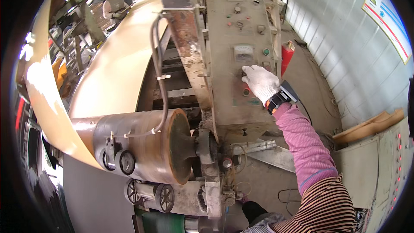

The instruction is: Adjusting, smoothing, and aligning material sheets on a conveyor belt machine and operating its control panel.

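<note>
My right hand [260, 82], in a white knitted glove, is on the sloping face of a dusty control panel [224, 26]. Its fingers are curled down just below a small dial gauge [244, 53]; whatever they grip is hidden beneath the glove. Close by the fingertips is a red push button [246, 92], and a green button [266, 52] sits above the hand. A black band with a small device [280, 98] is strapped round my right wrist, over a pink sleeve. My left hand is out of sight.
Left of the panel a large metal roller [142, 142] carries a wide tan sheet [112, 56], with handwheels [164, 197] below. A red cylinder [287, 56] stands behind the panel. A grey cabinet [371, 164] with red lights is at right. Another person [114, 6] works far left.
</note>
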Demonstrator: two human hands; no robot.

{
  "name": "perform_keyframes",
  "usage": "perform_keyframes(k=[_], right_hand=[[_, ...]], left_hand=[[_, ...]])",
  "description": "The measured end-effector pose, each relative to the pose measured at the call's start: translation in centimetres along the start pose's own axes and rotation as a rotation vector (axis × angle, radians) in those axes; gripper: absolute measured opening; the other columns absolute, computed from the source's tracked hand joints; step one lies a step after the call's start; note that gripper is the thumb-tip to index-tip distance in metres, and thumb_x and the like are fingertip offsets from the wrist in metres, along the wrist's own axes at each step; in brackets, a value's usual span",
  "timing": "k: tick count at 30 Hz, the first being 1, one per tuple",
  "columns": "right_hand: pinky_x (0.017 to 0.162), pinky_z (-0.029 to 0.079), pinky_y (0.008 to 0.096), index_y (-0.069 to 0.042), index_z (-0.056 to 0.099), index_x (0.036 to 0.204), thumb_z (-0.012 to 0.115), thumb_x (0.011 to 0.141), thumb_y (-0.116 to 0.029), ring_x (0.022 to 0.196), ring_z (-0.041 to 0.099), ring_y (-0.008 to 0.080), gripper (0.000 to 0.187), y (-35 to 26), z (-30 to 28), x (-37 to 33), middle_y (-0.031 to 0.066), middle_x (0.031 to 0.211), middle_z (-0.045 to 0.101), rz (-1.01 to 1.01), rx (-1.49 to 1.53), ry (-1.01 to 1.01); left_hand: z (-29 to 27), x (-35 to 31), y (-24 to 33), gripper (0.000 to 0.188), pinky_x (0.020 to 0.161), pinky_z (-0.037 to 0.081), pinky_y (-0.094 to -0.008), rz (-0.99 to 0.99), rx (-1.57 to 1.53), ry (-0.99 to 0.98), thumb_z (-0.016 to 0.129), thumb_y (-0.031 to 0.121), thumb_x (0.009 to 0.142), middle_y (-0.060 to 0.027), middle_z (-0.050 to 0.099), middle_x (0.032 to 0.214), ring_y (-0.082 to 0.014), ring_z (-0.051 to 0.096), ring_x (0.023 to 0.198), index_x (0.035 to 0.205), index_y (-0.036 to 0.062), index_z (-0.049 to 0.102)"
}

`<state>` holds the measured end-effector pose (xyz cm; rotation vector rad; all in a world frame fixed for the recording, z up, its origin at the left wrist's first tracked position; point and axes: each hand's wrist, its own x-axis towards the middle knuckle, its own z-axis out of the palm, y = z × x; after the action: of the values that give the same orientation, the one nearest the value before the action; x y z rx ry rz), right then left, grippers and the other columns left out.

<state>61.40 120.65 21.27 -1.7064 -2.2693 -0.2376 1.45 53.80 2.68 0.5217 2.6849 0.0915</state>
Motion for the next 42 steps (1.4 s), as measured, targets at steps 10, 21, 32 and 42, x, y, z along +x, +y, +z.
perform_keyframes(k=[10,21,32,42], right_hand=[[0.094,0.047,0.0386,0.003,0.066,0.110,0.055,0.093,-0.024,0.106,0.062,0.0317,0.033,-8.3,-4.5,-20.0,0.0182,0.113,0.066,0.010,0.495,-0.100],[0.073,0.042,0.0267,0.002,0.056,0.106,0.056,0.094,-0.016,0.079,0.050,0.0124,0.022,-14.2,0.8,-46.4,0.0019,0.090,0.054,0.094,1.101,-1.552],[0.088,0.051,0.0333,0.000,0.066,0.108,0.065,0.087,-0.016,0.096,0.066,0.0271,0.027,-37.4,-6.3,-51.7,0.0171,0.103,0.068,-0.592,0.949,-1.138],[0.086,0.049,0.0432,-0.008,0.057,0.114,0.054,0.086,-0.026,0.098,0.060,0.0324,0.034,-71.0,-2.2,-53.3,0.0153,0.102,0.062,-1.087,0.570,-0.723]], left_hand=[[6.1,-2.1,-7.7,0.039,0.088,0.054,-0.0421,0.589,0.377,0.716,0.056,0.011,0.089,-0.0115,0.066,0.112,-0.0306,0.063,0.106,0.128,0.0119,0.057],[-1.7,-10.0,3.9,0.037,0.103,0.043,-0.0462,0.296,-0.380,0.750,0.055,0.028,0.095,-0.0191,0.059,0.124,-0.0348,0.050,0.125,0.123,0.0050,0.059],[-1.3,-20.7,-42.5,0.051,0.097,0.047,-0.0406,-0.589,-0.116,0.386,0.074,0.037,0.073,-0.0175,0.063,0.115,-0.0314,0.057,0.113,0.114,0.0072,0.066],[1.4,-21.2,-53.1,0.039,0.082,0.049,-0.0489,-0.530,-0.012,0.404,0.056,0.040,0.089,-0.0217,0.067,0.094,-0.0399,0.062,0.093,0.089,0.0026,0.068]])
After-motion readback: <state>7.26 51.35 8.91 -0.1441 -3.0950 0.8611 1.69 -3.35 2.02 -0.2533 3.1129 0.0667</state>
